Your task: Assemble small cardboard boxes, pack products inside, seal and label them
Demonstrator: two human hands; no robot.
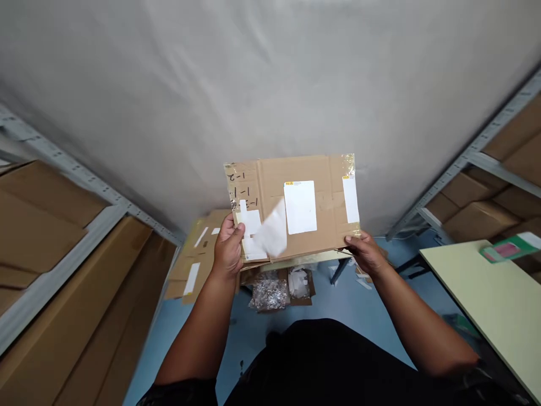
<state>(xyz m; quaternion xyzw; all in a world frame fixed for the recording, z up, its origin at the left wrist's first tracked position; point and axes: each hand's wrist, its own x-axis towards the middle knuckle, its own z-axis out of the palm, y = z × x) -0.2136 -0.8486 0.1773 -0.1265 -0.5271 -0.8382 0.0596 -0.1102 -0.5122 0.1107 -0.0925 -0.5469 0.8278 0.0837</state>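
A flattened cardboard box is held up in front of me between both hands. My left hand grips its left edge, thumb on the front face. At the lower right corner, my right hand pinches the cardboard with the thumb on top. White labels cover parts of the face, among them a large label near the middle. Handwritten numbers stand upside down on the left flap, and shiny tape runs along both ends. A blurred loose piece of white paper shows in front of the left half.
Flattened cardboard leans behind my left arm. Below are a clear plastic bag and a small open box with white scraps. Shelves of cartons flank both sides. A pale table stands right with a green-and-white package.
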